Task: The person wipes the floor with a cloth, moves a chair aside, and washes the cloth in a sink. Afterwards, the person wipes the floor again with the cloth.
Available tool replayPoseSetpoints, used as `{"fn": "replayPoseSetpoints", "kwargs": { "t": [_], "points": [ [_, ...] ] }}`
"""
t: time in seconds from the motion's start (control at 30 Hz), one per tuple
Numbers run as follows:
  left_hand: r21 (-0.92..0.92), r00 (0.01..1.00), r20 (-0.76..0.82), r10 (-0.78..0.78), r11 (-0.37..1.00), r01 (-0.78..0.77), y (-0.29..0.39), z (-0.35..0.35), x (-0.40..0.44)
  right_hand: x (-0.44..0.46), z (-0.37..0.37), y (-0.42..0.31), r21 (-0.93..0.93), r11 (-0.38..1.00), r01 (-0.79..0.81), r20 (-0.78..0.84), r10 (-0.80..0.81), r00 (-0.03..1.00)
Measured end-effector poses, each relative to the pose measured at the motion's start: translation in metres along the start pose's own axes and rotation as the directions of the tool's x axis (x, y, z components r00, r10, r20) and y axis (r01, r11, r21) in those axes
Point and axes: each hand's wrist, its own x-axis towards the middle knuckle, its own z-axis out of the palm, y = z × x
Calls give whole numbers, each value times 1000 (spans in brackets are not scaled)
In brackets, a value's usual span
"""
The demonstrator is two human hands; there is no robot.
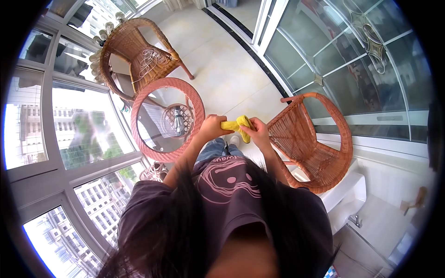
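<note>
Left hand (214, 127) and right hand (257, 130), both closed, grip soft yellow cloth (243, 124) near round glass-topped table (198, 99).

Both forearms reach forward, left hand (213, 128) and right hand (257, 131) curled close together

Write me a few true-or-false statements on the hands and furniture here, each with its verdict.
1. The left hand and right hand both grip the yellow cloth. True.
2. The glass-topped table is square. False: it is round.
3. A white cord lies on the seat of the wicker armchair by the windows. True.
4. The wicker armchair by the sliding door is painted white. False: it is reddish brown.
5. The yellow cloth lies on the floor. False: it is held up.
</note>
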Motion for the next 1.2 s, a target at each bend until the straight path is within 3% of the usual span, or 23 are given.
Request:
{"fn": "replayPoseSetpoints", "kwargs": {
  "t": [0.07, 0.1, 0.17, 0.27, 0.33, 0.4, 0.43, 0.5, 0.53, 0.6, 0.63, 0.67, 0.73, 0.8, 0.9, 0.97, 1.03, 1.13, 1.2],
  "points": [
    [-31, 990, 86, -115, 993, 118, 9, -4, -3, -2, -6, 7, 28, 999, -30, -12, 30, 999],
    [-33, 990, 84, -117, 992, 120, 7, 0, -3, -2, -12, 17, 26, 999, -31, -10, 31, 999],
    [-35, 990, -9, -143, 989, 143, 0, 9, -2, -1, -22, 35, 192, 981, 29, -155, 1, 988],
    [-63, 991, 1, -131, 989, 131, 8, 8, 4, -10, -25, 24, 214, 976, 23, -251, 32, 968],
    [-109, 973, 106, -204, 971, 215, 12, 10, 9, -12, -25, 23, 194, 978, 78, -285, -20, 958],
    [-142, 997, 74, 27, 990, -16, 12, 9, 7, -16, -25, 17, 163, 983, 88, -243, -46, 969],
    [-141, 996, 79, 28, 990, -16, 17, 10, 7, -18, -25, 16, 166, 982, 86, -246, -43, 968],
    [-155, 933, -176, 313, 927, -341, 32, 15, 8, -24, -23, 11, -56, 998, 35, -109, -41, 993],
    [-155, 933, -174, 314, 927, -341, 36, 18, 11, -26, -22, 6, -55, 998, 34, -111, -40, 993],
    [-421, 932, 40, 359, 852, -310, 39, 22, 15, -30, -18, -2, -190, 978, 85, 1, -86, 996],
    [-362, 896, 366, 251, 926, -111, 36, 22, 17, -29, -20, 5, -140, 983, 117, -3, -118, 993],
    [-363, 897, 365, 248, 925, -108, 34, 25, 16, -31, -24, 4, -140, 983, 114, 0, -116, 993],
    [-351, 823, 568, 10, 907, 231, 29, 31, 16, -36, -31, -10, -18, 1000, -8, -105, 6, 995],
    [-435, 860, 508, 50, 876, 206, 18, 40, 13, -35, -41, 1, 75, 997, 17, -131, -7, 991],
    [-518, 890, 453, 58, 829, 209, 21, 38, 12, -32, -47, 25, 257, 966, 19, -332, 70, 941],
    [-523, 888, 459, 30, 817, 243, 25, 40, 13, -31, -51, 26, 198, 980, 31, -338, 38, 940],
    [-594, 945, 326, 19, 782, 189, 27, 45, 14, -29, -53, 21, 136, 990, 46, -343, 3, 939],
    [-585, 956, 292, 30, 797, 154, 29, 44, 16, -27, -56, 16, 158, 987, 2, -291, 44, 956],
    [-598, 956, 289, 57, 790, 133, 32, 37, 16, -25, -57, 14, 255, 964, -74, -171, 120, 978]
  ]
}}
